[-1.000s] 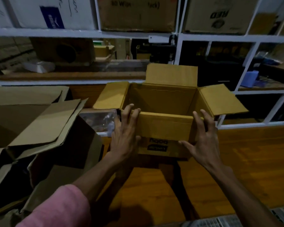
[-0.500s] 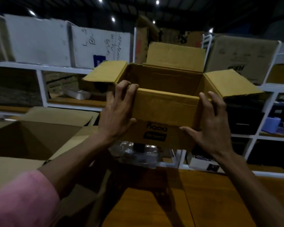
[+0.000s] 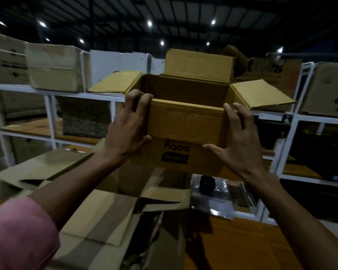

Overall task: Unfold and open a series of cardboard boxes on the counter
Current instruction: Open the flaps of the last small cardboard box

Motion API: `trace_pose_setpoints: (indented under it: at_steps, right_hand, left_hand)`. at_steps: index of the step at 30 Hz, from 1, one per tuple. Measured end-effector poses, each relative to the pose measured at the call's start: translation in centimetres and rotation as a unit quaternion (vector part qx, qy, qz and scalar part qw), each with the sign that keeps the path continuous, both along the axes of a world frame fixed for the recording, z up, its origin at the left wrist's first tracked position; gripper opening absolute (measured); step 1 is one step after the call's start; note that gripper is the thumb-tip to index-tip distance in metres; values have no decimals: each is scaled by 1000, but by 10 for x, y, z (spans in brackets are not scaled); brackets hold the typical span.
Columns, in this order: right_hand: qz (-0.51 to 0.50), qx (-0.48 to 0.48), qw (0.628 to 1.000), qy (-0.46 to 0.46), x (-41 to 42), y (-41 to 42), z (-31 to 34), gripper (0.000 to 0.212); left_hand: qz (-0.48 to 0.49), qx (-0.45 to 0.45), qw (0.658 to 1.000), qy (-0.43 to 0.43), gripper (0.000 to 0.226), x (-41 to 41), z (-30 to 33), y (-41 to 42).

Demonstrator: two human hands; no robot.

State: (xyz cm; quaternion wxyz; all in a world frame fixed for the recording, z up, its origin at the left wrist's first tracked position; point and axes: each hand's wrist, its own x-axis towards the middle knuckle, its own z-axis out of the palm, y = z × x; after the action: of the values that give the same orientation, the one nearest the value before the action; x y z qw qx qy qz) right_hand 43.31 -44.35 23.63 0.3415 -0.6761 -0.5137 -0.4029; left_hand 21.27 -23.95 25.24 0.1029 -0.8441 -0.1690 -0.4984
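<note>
An opened brown cardboard box (image 3: 185, 123) hangs in the air in front of me, its top flaps spread outward and its printed label upside down on the near wall. My left hand (image 3: 128, 127) grips the box's near left corner, fingers curled over the rim and thumb on the near wall. My right hand (image 3: 237, 142) holds the near right corner with fingers spread along the side and thumb under the near wall. The box's inside looks bare.
Several opened and flattened cardboard boxes (image 3: 105, 211) lie piled at lower left. A clear plastic packet (image 3: 211, 193) lies below the held box. The wooden counter (image 3: 232, 240) shows at lower right. White metal shelving (image 3: 51, 112) with cartons stands behind.
Both hands have lifted the box off the counter and carried it up and to the left, over the pile of boxes. My view has tilted upward.
</note>
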Motion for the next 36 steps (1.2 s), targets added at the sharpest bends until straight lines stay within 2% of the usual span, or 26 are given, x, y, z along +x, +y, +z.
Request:
trace_pose_setpoints:
  at_steps: [9, 15, 21, 29, 34, 36]
  right_hand:
    - [-9, -24, 1000, 5, -123, 130, -13, 114]
    - [-46, -95, 994, 23, -178, 175, -40, 111]
    - [-56, -149, 986, 46, -199, 197, -80, 112]
    - [-103, -183, 974, 81, -189, 182, -98, 113]
    - [-119, -260, 951, 117, -189, 174, -107, 113]
    - [-126, -296, 938, 131, -190, 177, -114, 111]
  left_hand:
    - [41, -9, 999, 29, 105, -131, -8, 121]
    - [41, -38, 996, 72, 107, -175, -37, 176]
    - [27, -74, 991, 104, 105, -188, -84, 205]
    - [12, -87, 987, 132, 108, -167, -101, 208]
    - [11, -151, 970, 191, 110, -158, -125, 209]
    - [29, -186, 953, 236, 114, -156, -133, 210]
